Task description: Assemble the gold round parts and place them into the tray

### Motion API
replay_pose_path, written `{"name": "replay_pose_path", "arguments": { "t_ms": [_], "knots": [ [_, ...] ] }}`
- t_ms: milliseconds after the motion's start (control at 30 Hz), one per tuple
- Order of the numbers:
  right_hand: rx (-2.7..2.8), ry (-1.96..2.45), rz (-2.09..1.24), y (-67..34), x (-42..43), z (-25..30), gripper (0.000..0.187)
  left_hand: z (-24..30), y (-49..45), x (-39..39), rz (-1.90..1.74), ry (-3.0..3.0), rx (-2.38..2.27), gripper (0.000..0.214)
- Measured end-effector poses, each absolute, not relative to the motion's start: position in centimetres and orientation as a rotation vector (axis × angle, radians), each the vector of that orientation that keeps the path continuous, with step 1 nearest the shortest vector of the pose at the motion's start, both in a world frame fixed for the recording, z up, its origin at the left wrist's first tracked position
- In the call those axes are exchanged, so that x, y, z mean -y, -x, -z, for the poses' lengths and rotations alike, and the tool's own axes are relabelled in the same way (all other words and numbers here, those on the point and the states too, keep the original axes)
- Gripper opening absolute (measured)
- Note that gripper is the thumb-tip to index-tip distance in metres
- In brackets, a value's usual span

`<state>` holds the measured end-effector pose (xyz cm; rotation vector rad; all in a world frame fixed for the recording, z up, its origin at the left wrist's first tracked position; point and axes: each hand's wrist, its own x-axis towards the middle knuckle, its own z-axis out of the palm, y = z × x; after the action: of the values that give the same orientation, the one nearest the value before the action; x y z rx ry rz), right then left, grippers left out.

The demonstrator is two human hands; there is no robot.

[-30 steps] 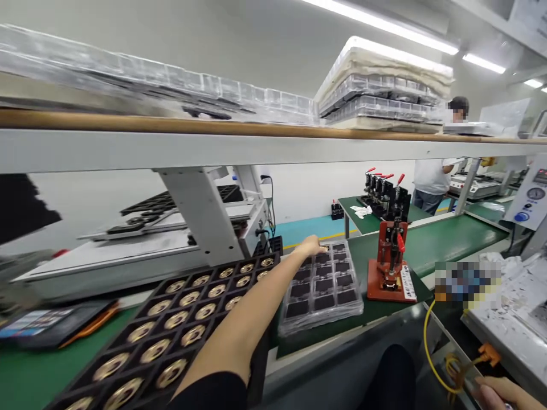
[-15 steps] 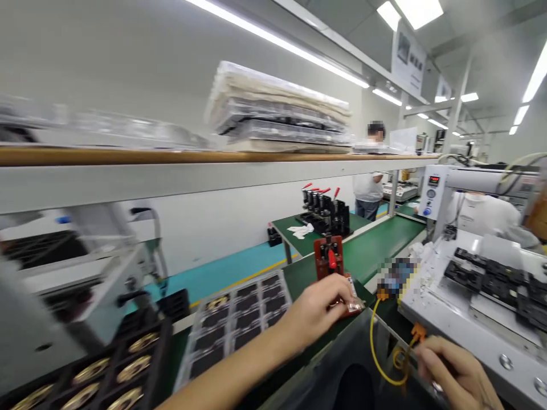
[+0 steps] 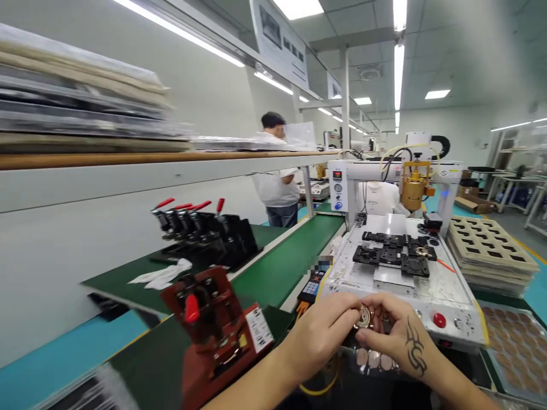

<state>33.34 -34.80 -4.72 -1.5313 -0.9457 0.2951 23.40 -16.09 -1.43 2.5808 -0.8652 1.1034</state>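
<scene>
Both my hands meet at the lower middle of the head view, just before the white machine table (image 3: 444, 296). My left hand (image 3: 318, 336) and my right hand (image 3: 395, 336), which has a dark mark on its back, pinch together a small round metal part (image 3: 364, 316) with a gold ring. The fingers of both are closed around it. Behind them, black fixtures (image 3: 395, 256) lie on the machine bed. A red toggle-clamp jig (image 3: 213, 330) stands to the left of my left forearm.
A green conveyor belt (image 3: 282, 267) runs away toward a standing person (image 3: 277, 182) in a white shirt. Black clamps (image 3: 205, 230) sit on a green side table. A stack of beige trays (image 3: 491, 253) lies right; a shelf (image 3: 128, 159) overhead carries stacked trays.
My view swung right, away from the trays of gold parts. My left hand came back from the clear tray with a round part, and both hands now hold it together.
</scene>
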Motion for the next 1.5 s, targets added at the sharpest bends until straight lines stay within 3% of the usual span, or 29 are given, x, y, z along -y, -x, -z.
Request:
{"name": "replay_pose_path", "arguments": {
  "t_ms": [200,333,500,667,933,1200,1333,1500],
  "knots": [
    [0.814,1.634,-0.102,-36.9,39.7,5.8,0.033,2.1,-29.2,19.2,-0.912,-2.49,0.916,0.024],
    [0.597,1.725,0.127,-39.8,44.8,5.9,0.033,1.5,-35.3,20.6,-0.745,-2.498,0.684,0.056],
    [0.548,1.826,0.325,-40.6,50.0,3.3,0.031,-0.6,-46.6,22.5,-0.472,-2.675,0.476,0.033],
    [0.482,1.798,0.391,-39.6,53.0,3.5,0.033,-0.7,-55.0,23.9,-0.127,-2.838,0.402,0.034],
    [0.438,1.848,0.371,-41.2,55.6,3.7,0.037,-1.0,-58.6,24.3,0.296,-2.895,0.364,0.033],
    [0.587,1.842,0.345,-49.0,51.5,5.5,0.036,-2.4,-55.9,24.2,0.034,-2.687,0.41,0.03],
    [0.721,1.896,0.275,-53.6,47.7,5.6,0.034,-4.5,-52.4,22.7,-0.205,-2.473,0.475,0.019],
    [0.854,2.032,0.131,-59.2,43.2,5.1,0.026,-6.6,-46.2,21.4,-0.362,-2.296,0.53,0.021]
  ]
}}
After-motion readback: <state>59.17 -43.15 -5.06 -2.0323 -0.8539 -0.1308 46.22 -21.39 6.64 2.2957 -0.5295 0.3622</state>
